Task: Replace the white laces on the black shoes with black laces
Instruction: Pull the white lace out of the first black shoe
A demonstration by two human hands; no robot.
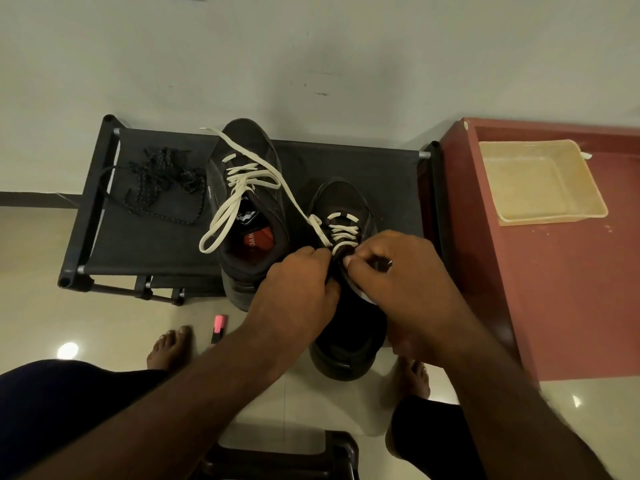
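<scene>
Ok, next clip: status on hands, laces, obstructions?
Left hand, right hand both pinching white lace at top eyelets of near shoe. Far shoe white-laced, untied. Black laces loose on rack. Nothing obstructing.

A pale yellow plastic tray [530, 181] sits on the reddish-brown counter [571, 289] at my right; a pink marker pen [218, 330] lies on the near floor.

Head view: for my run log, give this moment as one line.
step: unlacing near shoe; left hand: pinches its white lace; right hand: pinches same lace; black laces: lying on rack
</scene>
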